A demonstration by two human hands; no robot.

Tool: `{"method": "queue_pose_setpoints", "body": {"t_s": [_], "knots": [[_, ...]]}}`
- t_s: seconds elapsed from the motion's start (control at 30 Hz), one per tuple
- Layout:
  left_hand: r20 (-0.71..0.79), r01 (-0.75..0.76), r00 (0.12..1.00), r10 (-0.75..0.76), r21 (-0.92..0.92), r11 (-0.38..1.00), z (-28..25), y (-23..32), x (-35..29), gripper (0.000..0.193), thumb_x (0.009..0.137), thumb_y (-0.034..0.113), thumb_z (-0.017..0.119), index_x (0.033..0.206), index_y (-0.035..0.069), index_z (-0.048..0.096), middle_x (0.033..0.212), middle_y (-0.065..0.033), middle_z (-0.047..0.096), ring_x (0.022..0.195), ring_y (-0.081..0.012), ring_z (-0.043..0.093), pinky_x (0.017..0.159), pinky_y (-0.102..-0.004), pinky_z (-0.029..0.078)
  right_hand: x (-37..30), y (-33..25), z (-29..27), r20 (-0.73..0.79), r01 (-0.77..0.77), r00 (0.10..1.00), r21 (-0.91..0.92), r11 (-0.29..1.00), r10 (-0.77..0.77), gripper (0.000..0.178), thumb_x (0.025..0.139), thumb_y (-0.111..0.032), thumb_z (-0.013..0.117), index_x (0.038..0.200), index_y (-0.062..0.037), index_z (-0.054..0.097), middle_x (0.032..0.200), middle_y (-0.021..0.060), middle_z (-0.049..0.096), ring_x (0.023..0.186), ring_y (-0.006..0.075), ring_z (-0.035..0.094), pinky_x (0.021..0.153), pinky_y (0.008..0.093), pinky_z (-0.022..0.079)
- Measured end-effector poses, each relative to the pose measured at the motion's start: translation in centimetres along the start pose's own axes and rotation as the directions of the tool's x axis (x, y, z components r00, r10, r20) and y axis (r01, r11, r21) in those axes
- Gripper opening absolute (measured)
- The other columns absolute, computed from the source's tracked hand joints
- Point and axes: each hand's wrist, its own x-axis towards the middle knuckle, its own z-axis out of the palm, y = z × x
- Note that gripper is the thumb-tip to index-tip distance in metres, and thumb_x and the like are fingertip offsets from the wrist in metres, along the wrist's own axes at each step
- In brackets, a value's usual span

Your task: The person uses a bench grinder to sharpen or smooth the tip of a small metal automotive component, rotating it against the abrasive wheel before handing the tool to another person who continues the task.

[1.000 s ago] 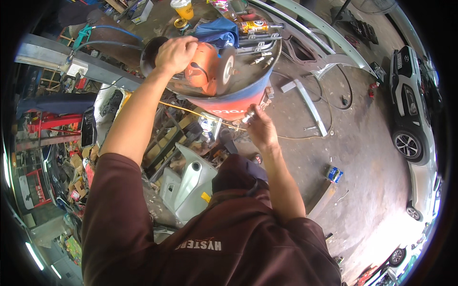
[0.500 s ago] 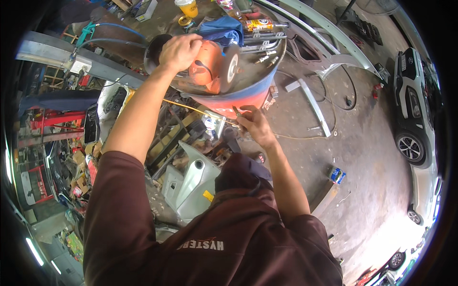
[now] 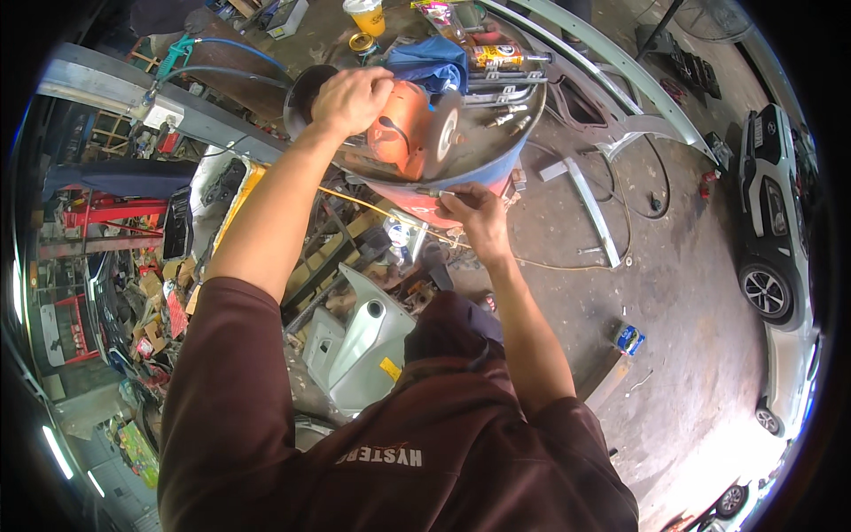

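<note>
An orange bench grinder (image 3: 396, 124) stands on the top of a red and blue drum (image 3: 496, 168). My left hand (image 3: 350, 99) lies over the grinder's housing, fingers curled round it, between the dark wheel (image 3: 306, 97) and the pale grinding wheel (image 3: 443, 135). The pale wheel's face looks smooth; I cannot tell if it is turning. Just below that wheel, by the drum's near rim, my right hand (image 3: 479, 217) pinches a small metal piece (image 3: 433, 192). The piece is apart from the wheel, and its exact kind is too small to make out.
Behind the grinder lie a blue cloth (image 3: 427, 64), a spray can (image 3: 496, 58), metal rods (image 3: 505, 89) and small fittings (image 3: 510, 115). A yellow cup (image 3: 365, 18) stands farther back. A yellow cord (image 3: 381, 209) runs past the drum. A parked car (image 3: 771, 213) is at right.
My right hand has lifted the small metal piece toward the drum's rim and the pale wheel. My left hand stays on the grinder, while the whole view has shifted slightly.
</note>
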Motion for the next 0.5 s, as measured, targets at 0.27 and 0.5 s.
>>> {"method": "queue_pose_setpoints", "body": {"t_s": [0.27,0.5], "knots": [[-0.017,-0.014,1.000,0.014,-0.020,1.000,-0.2,0.5,0.0,0.044,0.096,0.042,0.047,0.122,0.018,0.074,0.123,-0.0109,0.072,0.113,-0.0360,0.067,0.100,-0.0456,0.053,0.6,-1.1,0.8,-0.011,0.016,1.000,0.152,0.988,-0.014,0.021,0.097,-0.003,0.069,0.110,0.0126,0.065,0.099,0.0201,0.075,0.089,0.0248,0.076,0.081,0.0294,0.063],[-0.015,-0.006,1.000,0.005,-0.022,1.000,-0.2,0.6,0.0,0.043,0.096,0.041,0.047,0.121,0.018,0.074,0.122,-0.0109,0.072,0.113,-0.0359,0.068,0.100,-0.0455,0.053,1.0,-0.2,1.3,-0.027,0.018,1.000,0.253,0.967,-0.011,0.022,0.097,-0.003,0.069,0.108,0.0154,0.063,0.098,0.0236,0.074,0.088,0.0263,0.077,0.083,0.0310,0.064]]}}
